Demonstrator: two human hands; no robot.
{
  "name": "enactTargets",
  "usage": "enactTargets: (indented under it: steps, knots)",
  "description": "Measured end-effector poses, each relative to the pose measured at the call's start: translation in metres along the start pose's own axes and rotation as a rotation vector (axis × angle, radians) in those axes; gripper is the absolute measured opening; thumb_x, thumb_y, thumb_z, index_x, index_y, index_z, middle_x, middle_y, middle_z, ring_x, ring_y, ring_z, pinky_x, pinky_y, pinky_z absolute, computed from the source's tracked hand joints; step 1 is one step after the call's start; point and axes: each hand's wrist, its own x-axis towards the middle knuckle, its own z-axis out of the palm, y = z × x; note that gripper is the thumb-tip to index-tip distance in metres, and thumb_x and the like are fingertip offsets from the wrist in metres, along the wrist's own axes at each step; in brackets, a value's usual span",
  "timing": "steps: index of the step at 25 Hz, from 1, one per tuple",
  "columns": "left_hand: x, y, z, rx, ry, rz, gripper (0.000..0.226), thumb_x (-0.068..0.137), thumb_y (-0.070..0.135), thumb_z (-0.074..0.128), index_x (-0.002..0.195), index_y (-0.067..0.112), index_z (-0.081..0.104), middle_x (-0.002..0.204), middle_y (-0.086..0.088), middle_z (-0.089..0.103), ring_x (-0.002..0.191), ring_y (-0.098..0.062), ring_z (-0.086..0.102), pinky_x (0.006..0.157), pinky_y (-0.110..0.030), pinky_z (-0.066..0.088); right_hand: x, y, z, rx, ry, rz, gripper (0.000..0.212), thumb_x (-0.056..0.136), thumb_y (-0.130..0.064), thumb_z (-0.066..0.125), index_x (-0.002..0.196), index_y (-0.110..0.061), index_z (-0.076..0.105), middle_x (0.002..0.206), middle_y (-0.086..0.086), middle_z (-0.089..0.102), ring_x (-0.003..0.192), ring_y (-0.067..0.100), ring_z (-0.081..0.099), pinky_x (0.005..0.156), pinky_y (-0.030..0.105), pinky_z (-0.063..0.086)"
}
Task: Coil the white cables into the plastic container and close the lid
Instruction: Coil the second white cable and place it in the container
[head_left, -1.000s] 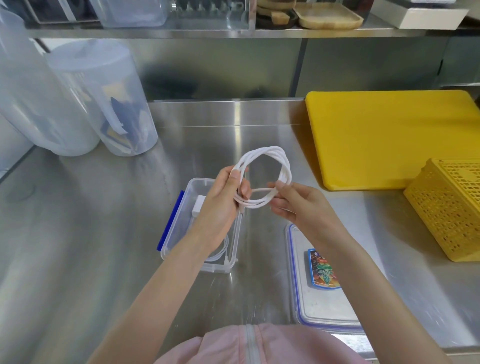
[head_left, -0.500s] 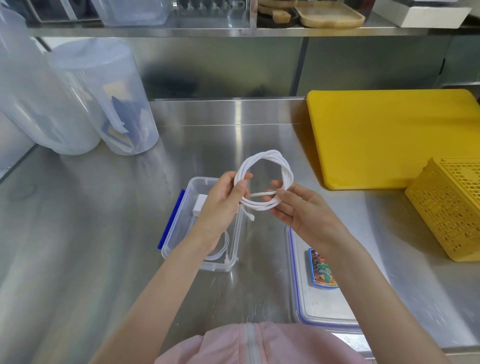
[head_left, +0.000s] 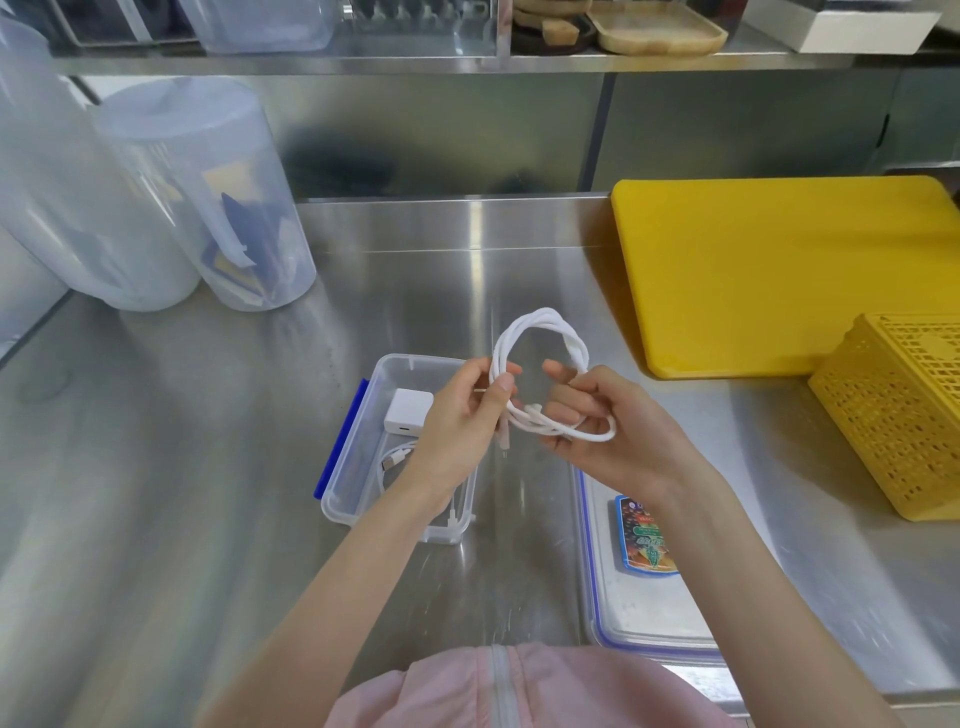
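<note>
A coiled white cable (head_left: 540, 325) is held in the air above the steel counter, between both hands. My left hand (head_left: 457, 426) pinches the coil's left side with thumb and fingers. My right hand (head_left: 613, 431) grips its lower right part, fingers curled round the strands. Below my left hand stands the clear plastic container (head_left: 353, 483) with blue side clips. It holds a white charger block (head_left: 409, 412) and another thin white cable (head_left: 395, 460). The container's lid (head_left: 628, 608), clear with a blue seal and a colourful label, lies flat on the counter to the right.
A yellow cutting board (head_left: 779, 275) lies at the back right, and a yellow perforated basket (head_left: 904, 415) stands at the right edge. Two tall translucent canisters (head_left: 202, 197) stand at the back left. A shelf with trays and boxes runs overhead.
The coil has tilted and its lower loop has been drawn out to the right by my right hand. My left hand has lifted off the container, uncovering the charger block.
</note>
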Motion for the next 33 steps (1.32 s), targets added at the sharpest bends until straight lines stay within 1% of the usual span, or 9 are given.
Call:
enactTargets:
  steps: [3,6,9,11,15,19,22,27,33]
  knots:
    - [0.001,0.000,0.001,-0.017,-0.035,-0.004,0.018,0.095,0.027,0.042,0.087,0.036,0.055,0.072,0.018,0.064,0.077,0.000,0.062,0.084,-0.029,0.051,0.001,0.000,0.000,-0.087,0.007,-0.039,0.020,0.092,-0.011,0.039,0.080,-0.014,0.054,0.039,-0.008,0.030,0.039,0.007,0.034,0.062,0.019,0.038]
    - [0.001,-0.001,0.003,-0.070,-0.058,-0.082,0.016,0.096,0.027,0.038,0.089,0.030,0.051,0.086,0.006,0.064,0.087,-0.007,0.064,0.090,-0.028,0.051,0.002,0.000,0.001,-0.084,-0.007,-0.053,0.020,0.093,-0.010,0.038,0.081,-0.014,0.054,0.041,-0.008,0.029,0.041,0.007,0.032,0.055,0.017,0.043]
    - [0.000,0.000,0.003,-0.249,-0.074,-0.155,0.016,0.097,0.022,0.037,0.094,0.017,0.051,0.091,-0.005,0.068,0.085,-0.013,0.069,0.080,-0.021,0.056,0.004,0.001,0.001,-0.078,-0.041,-0.050,0.020,0.092,-0.011,0.038,0.080,-0.014,0.053,0.040,-0.008,0.029,0.041,0.007,0.033,0.051,0.016,0.044]
    - [0.000,0.002,0.001,-0.374,-0.077,-0.171,0.017,0.097,0.018,0.036,0.095,0.012,0.052,0.100,-0.005,0.068,0.088,-0.015,0.068,0.082,-0.024,0.056,0.005,0.002,0.000,-0.087,-0.049,-0.049,0.021,0.092,-0.011,0.037,0.078,-0.014,0.052,0.040,-0.008,0.030,0.041,0.007,0.035,0.049,0.016,0.042]
    - [0.002,0.005,0.000,-0.511,-0.069,-0.188,0.026,0.097,0.013,0.036,0.112,-0.002,0.051,0.118,-0.011,0.061,0.091,-0.020,0.064,0.083,-0.025,0.054,0.007,0.005,-0.001,-0.356,0.021,-0.174,0.022,0.094,-0.012,0.037,0.078,-0.014,0.053,0.041,-0.009,0.040,0.045,0.007,0.045,0.051,0.016,0.045]
    - [0.000,0.008,-0.002,-0.620,-0.092,-0.207,0.023,0.095,0.010,0.038,0.108,-0.002,0.053,0.097,-0.006,0.070,0.078,-0.014,0.068,0.074,-0.025,0.057,0.007,0.010,0.001,-0.550,0.134,-0.270,0.023,0.093,-0.013,0.041,0.073,-0.014,0.052,0.049,-0.006,0.047,0.050,0.007,0.049,0.056,0.019,0.048]
    - [0.000,0.008,-0.002,-0.696,-0.081,-0.239,0.017,0.094,0.009,0.039,0.097,0.004,0.055,0.079,0.001,0.073,0.073,-0.009,0.070,0.083,-0.033,0.054,0.007,0.013,0.003,-0.650,0.243,-0.298,0.020,0.092,-0.012,0.042,0.078,-0.017,0.056,0.067,-0.003,0.058,0.057,0.008,0.057,0.065,0.023,0.051]
    - [-0.001,0.006,-0.006,-0.628,-0.141,-0.241,0.020,0.096,0.010,0.036,0.097,0.004,0.055,0.083,0.001,0.075,0.074,-0.013,0.071,0.062,-0.022,0.055,0.006,0.013,0.001,-0.692,0.229,-0.337,0.020,0.091,-0.011,0.044,0.084,-0.019,0.061,0.074,-0.007,0.070,0.069,0.005,0.068,0.070,0.024,0.054]
    - [0.000,-0.007,-0.002,-0.361,-0.041,-0.245,0.021,0.097,0.016,0.037,0.097,0.019,0.058,0.098,-0.009,0.066,0.089,-0.019,0.065,0.086,-0.036,0.052,0.004,0.010,-0.001,-0.512,0.037,-0.283,0.016,0.090,-0.005,0.045,0.095,-0.013,0.058,0.068,-0.006,0.073,0.068,0.012,0.070,0.065,0.020,0.056]
